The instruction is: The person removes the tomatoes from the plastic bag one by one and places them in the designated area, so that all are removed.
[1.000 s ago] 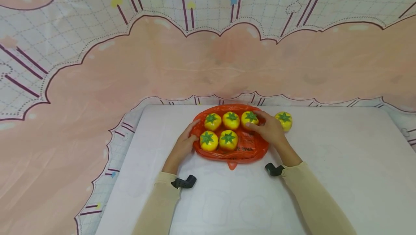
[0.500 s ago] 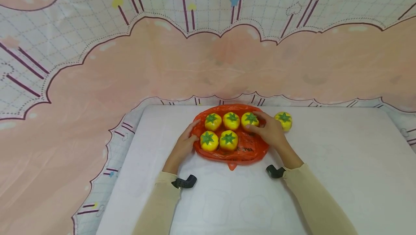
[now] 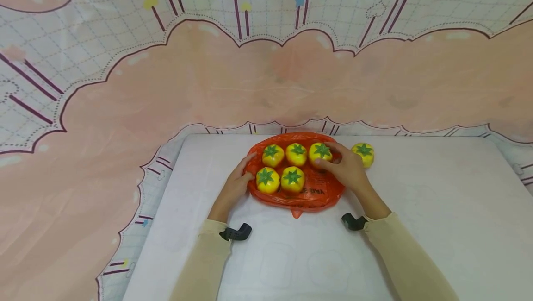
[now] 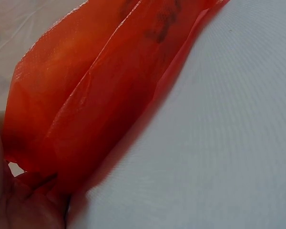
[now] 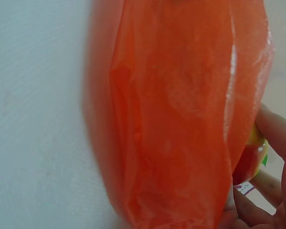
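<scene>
A red plastic bag (image 3: 314,199) lies spread open on the white table. Inside it, yellow persimmons with green star-shaped leaves sit in two rows, including a front-left persimmon (image 3: 268,180) and a front-middle persimmon (image 3: 293,179). My left hand (image 3: 234,189) grips the bag's left side; the left wrist view has the red plastic (image 4: 100,90) gathered at the fingers. With thumb and fingers, my right hand (image 3: 347,166) holds the back-right persimmon (image 3: 319,153) within the bag. In the right wrist view the bag's wall (image 5: 176,109) hides most of that persimmon (image 5: 250,160).
One more persimmon (image 3: 364,153) lies on the table outside the bag, just beyond the right hand. The white tabletop (image 3: 437,190) ends at the back against a patterned cloth (image 3: 266,83) in peach and white. Each wrist carries a black camera mount.
Hardly anything differs: the right wrist has shifted very slightly to the right. Both hands keep their hold, and the persimmons stay in place.
</scene>
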{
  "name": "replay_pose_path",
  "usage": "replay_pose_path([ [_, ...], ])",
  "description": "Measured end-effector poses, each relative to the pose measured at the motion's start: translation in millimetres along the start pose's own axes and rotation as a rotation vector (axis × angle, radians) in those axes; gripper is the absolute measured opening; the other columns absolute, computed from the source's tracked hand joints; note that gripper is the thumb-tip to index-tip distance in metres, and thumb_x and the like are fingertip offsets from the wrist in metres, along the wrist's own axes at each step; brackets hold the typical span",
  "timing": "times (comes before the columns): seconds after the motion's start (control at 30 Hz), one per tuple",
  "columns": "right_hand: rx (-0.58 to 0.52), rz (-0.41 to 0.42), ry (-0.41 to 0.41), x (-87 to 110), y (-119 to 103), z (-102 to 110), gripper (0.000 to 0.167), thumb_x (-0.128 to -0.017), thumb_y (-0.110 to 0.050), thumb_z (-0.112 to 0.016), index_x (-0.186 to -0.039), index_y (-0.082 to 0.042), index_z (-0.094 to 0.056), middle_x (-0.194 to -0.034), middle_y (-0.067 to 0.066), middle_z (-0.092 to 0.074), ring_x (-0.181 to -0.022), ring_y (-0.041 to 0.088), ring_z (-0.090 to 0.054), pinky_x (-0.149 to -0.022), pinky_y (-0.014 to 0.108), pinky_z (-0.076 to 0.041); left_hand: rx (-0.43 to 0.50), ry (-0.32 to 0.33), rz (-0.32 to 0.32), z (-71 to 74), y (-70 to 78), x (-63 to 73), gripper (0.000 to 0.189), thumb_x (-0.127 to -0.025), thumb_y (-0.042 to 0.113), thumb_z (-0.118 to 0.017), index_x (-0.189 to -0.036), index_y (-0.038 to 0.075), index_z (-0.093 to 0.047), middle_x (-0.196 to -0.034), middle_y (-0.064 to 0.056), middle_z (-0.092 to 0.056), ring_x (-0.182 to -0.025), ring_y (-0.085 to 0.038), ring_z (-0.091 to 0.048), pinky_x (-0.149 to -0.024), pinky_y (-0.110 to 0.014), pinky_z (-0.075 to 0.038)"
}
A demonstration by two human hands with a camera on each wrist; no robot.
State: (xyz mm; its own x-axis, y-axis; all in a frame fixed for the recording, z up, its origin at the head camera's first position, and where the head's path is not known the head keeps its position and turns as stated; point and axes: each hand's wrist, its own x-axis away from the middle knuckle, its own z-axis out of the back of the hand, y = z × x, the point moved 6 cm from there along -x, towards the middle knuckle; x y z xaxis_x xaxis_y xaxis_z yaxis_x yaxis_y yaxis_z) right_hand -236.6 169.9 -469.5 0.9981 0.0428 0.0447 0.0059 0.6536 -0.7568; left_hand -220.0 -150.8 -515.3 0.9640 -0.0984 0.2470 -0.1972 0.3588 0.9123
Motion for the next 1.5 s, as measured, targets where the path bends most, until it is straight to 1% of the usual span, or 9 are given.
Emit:
replay_pose_path([
  [0.27, -0.020, 0.003, 0.002, 2.8, -5, 3, 0.072, -0.084, -0.054, -0.077, -0.144, -0.020, -0.057, -0.100, 0.011, -0.063, -0.082, 0.026, -0.054, -0.064, 0.031, -0.048, 0.002, -0.004, -0.015, 0.4, 2.0, 0.1, 0.064, -0.095, 0.015, -0.046, -0.151, 0.047, -0.041, -0.169, 0.004, -0.027, -0.157, -0.029, -0.023, -0.125, -0.057, -0.022],
  [0.43, -0.021, 0.000, -0.015, 6.1, -8, 2, 0.073, -0.084, -0.057, -0.076, -0.145, -0.022, -0.056, -0.101, 0.010, -0.062, -0.084, 0.026, -0.055, -0.066, 0.030, -0.049, -0.005, 0.000, 0.012, 1.0, -1.3, -0.6, 0.064, -0.095, 0.017, -0.046, -0.150, 0.051, -0.041, -0.169, 0.006, -0.026, -0.157, -0.028, -0.023, -0.125, -0.056, -0.023],
  [0.57, -0.017, 0.019, -0.008, 8.3, -9, 6, 0.073, -0.084, -0.058, -0.075, -0.145, -0.021, -0.056, -0.102, 0.010, -0.063, -0.084, 0.026, -0.055, -0.066, 0.030, -0.050, -0.003, -0.007, -0.005, -0.1, -1.2, -1.7, 0.065, -0.096, 0.015, -0.046, -0.151, 0.047, -0.041, -0.169, 0.004, -0.026, -0.157, -0.029, -0.023, -0.125, -0.057, -0.023],
  [0.87, 0.013, 0.058, -0.010, 11.9, -7, 11, 0.072, -0.085, -0.057, -0.075, -0.144, -0.019, -0.057, -0.093, 0.010, -0.063, -0.080, 0.025, -0.056, -0.064, 0.030, -0.050, 0.012, -0.006, -0.007, -2.5, 0.7, -3.9, 0.064, -0.095, 0.015, -0.046, -0.149, 0.050, -0.042, -0.168, 0.006, -0.028, -0.153, -0.028, -0.029, -0.123, -0.055, -0.029],
  [0.93, 0.010, 0.055, -0.010, 11.9, -6, 12, 0.073, -0.085, -0.057, -0.075, -0.144, -0.019, -0.057, -0.093, 0.010, -0.063, -0.081, 0.025, -0.056, -0.064, 0.030, -0.050, 0.015, -0.001, 0.000, -1.8, -0.1, -4.6, 0.064, -0.095, 0.016, -0.046, -0.148, 0.051, -0.042, -0.168, 0.007, -0.028, -0.151, -0.029, -0.032, -0.121, -0.056, -0.033],
  [1.1, 0.011, 0.045, -0.007, 14.1, -5, 20, 0.074, -0.085, -0.059, -0.074, -0.145, -0.019, -0.056, -0.101, 0.011, -0.065, -0.086, 0.025, -0.056, -0.066, 0.030, -0.051, 0.013, 0.001, 0.011, -0.7, -2.6, -5.0, 0.064, -0.095, 0.016, -0.046, -0.149, 0.051, -0.042, -0.168, 0.007, -0.027, -0.151, -0.029, -0.031, -0.120, -0.057, -0.035],
  [1.23, 0.021, 0.066, 0.014, 17.4, -5, 29, 0.071, -0.086, -0.057, -0.073, -0.144, -0.020, -0.057, -0.123, 0.013, -0.067, -0.093, 0.026, -0.060, -0.072, 0.031, -0.053, 0.006, 0.002, 0.006, -0.6, -1.9, -4.6, 0.064, -0.095, 0.016, -0.046, -0.149, 0.051, -0.041, -0.168, 0.006, -0.027, -0.155, -0.028, -0.027, -0.123, -0.057, -0.027],
  [1.33, 0.035, 0.060, 0.023, 19.3, -3, 34, 0.071, -0.087, -0.058, -0.072, -0.145, -0.019, -0.056, -0.133, 0.015, -0.064, -0.099, 0.027, -0.059, -0.077, 0.032, -0.052, 0.010, 0.000, 0.003, -1.0, -0.4, -4.5, 0.065, -0.095, 0.016, -0.045, -0.150, 0.049, -0.041, -0.169, 0.005, -0.027, -0.155, -0.029, -0.026, -0.123, -0.057, -0.027],
  [1.5, 0.041, 0.027, 0.022, 22.2, -2, 42, 0.075, -0.088, -0.062, -0.069, -0.147, -0.019, -0.054, -0.136, 0.016, -0.062, -0.103, 0.030, -0.060, -0.078, 0.031, -0.054, 0.012, 0.000, -0.007, -1.4, 1.6, -3.8, 0.065, -0.095, 0.014, -0.045, -0.151, 0.047, -0.041, -0.169, 0.003, -0.027, -0.155, -0.031, -0.027, -0.123, -0.058, -0.028],
])
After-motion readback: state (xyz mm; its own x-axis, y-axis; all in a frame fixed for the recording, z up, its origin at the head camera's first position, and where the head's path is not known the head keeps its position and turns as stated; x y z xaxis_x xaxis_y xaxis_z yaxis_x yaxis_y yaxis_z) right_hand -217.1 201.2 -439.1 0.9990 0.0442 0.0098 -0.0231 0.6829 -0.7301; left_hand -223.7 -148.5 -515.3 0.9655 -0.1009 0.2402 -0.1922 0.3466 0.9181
